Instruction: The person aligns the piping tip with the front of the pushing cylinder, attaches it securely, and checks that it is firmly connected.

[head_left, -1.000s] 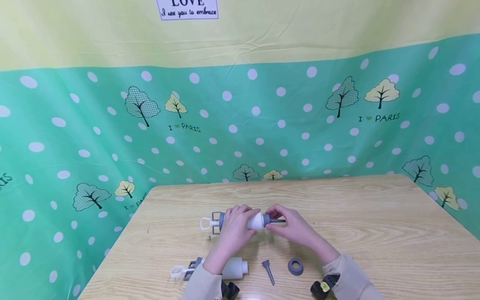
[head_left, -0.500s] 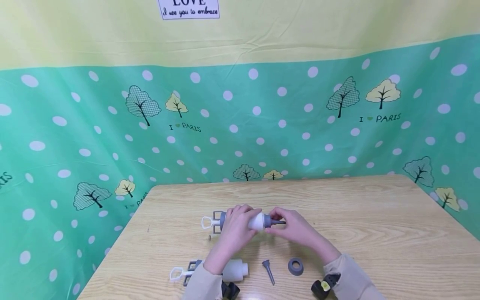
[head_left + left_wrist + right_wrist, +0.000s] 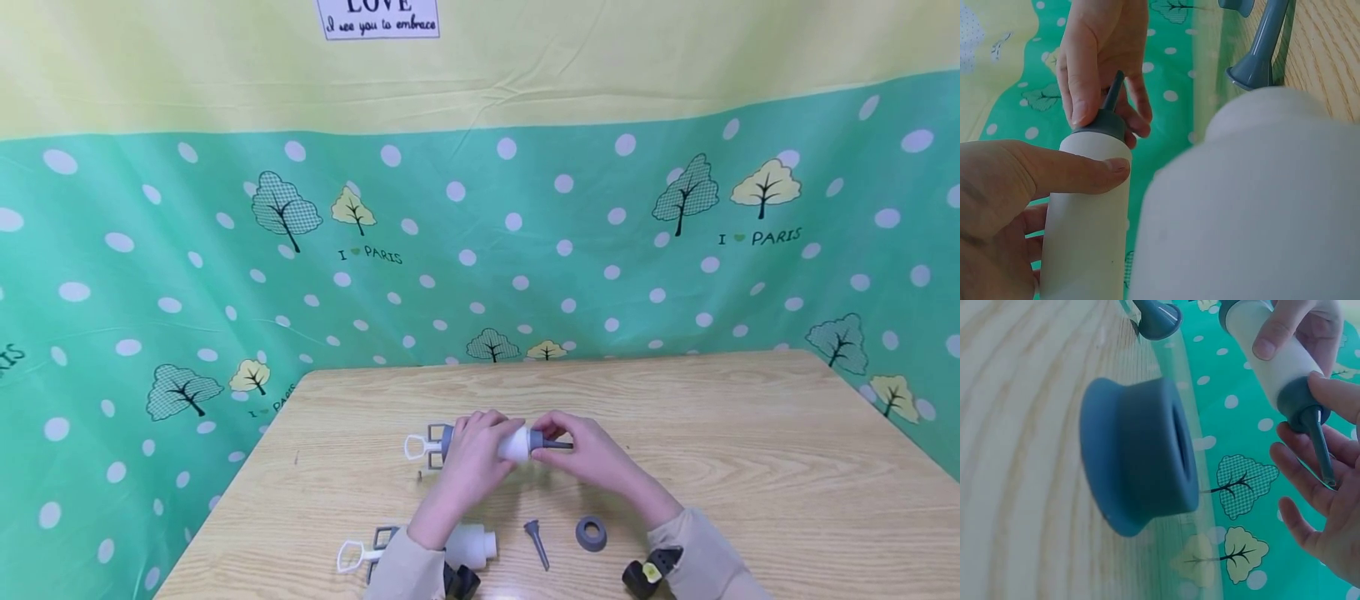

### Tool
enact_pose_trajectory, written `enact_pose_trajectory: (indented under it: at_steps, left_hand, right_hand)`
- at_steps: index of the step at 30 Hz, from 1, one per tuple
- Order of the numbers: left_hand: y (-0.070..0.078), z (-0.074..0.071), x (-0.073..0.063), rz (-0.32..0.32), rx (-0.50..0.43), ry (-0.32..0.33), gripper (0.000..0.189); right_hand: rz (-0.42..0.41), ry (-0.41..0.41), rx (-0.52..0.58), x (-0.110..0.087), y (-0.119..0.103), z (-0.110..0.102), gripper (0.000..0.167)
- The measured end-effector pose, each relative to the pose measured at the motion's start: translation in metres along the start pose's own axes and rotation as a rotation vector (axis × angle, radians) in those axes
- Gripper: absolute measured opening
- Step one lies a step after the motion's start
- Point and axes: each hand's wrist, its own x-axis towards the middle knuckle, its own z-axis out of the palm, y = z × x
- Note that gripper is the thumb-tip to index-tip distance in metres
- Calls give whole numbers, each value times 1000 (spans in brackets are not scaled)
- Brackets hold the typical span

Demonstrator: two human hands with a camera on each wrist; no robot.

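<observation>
In the head view my left hand [image 3: 474, 454] grips a white cylindrical tube [image 3: 516, 446], which lies sideways with a grey collar and a white loop handle [image 3: 415, 447] at its left end. My left thumb presses along the tube [image 3: 1085, 231]. Thumb and fingers of my right hand [image 3: 588, 450] pinch the grey nozzle cap [image 3: 1297, 403] at the tube's other end. Its thin spout points into the right palm. Nearer me, partly behind the left sleeve, lies a second white tube [image 3: 468, 547] with a similar loop handle.
On the wooden table [image 3: 720, 433] a loose grey nozzle [image 3: 536, 543] and a flanged grey ring [image 3: 591, 533] lie in front of the hands. A tiny dark piece [image 3: 419, 476] sits below the held tube's collar. A green dotted cloth [image 3: 525, 275] hangs behind the table.
The second tube has shifted slightly towards me. The held tube has moved a touch to the right, and the right fingers have shifted a little on the cap.
</observation>
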Motion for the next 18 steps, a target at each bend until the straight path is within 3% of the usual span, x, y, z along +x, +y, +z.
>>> enact_pose_trajectory:
  at_steps: [9,15,18]
  left_hand:
    - [0,0,-1,12,6,14,54]
    - [0,0,0,7,1,8,54]
    - [0,0,0,5,-3,3,53]
  right_hand:
    - [55,-38,-8,0,0,1,32]
    - [16,-23,-54,0,1,2,47]
    - [-2,-4,-34,0,1,1,45]
